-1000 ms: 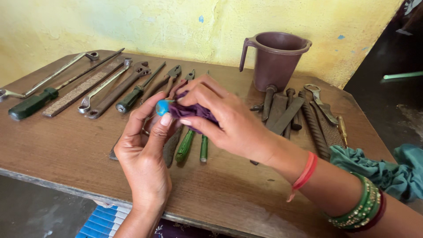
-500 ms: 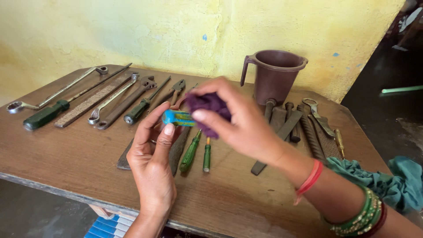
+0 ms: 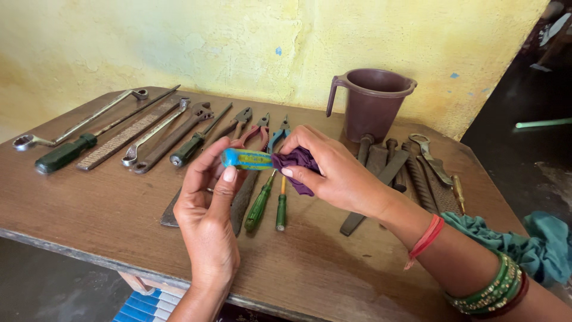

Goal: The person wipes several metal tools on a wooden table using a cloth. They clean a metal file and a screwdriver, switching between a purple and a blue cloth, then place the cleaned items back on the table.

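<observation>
My left hand [image 3: 207,209] pinches a small tool by its blue and green handle [image 3: 246,159], holding it level above the wooden table [image 3: 101,220]. A crumpled purple cloth [image 3: 296,166] is wrapped around the other end of that tool, and my right hand [image 3: 336,173] presses the cloth onto it. The part of the tool inside the cloth is hidden. Beneath my hands lie two green-handled screwdrivers [image 3: 262,203] and a flat metal file [image 3: 173,211].
Spanners [image 3: 77,126], a long rasp [image 3: 128,134], pliers [image 3: 257,131] and a green-handled tool [image 3: 62,154] lie in a row at the left. A brown plastic jug [image 3: 373,104] stands at the back. Chisels and files [image 3: 396,170] lie at the right, beside teal fabric [image 3: 524,238].
Both hands rose off the table with the tool and cloth. The blue-green handle now shows more fully, and my right hand with the cloth has slid toward the tool's right end.
</observation>
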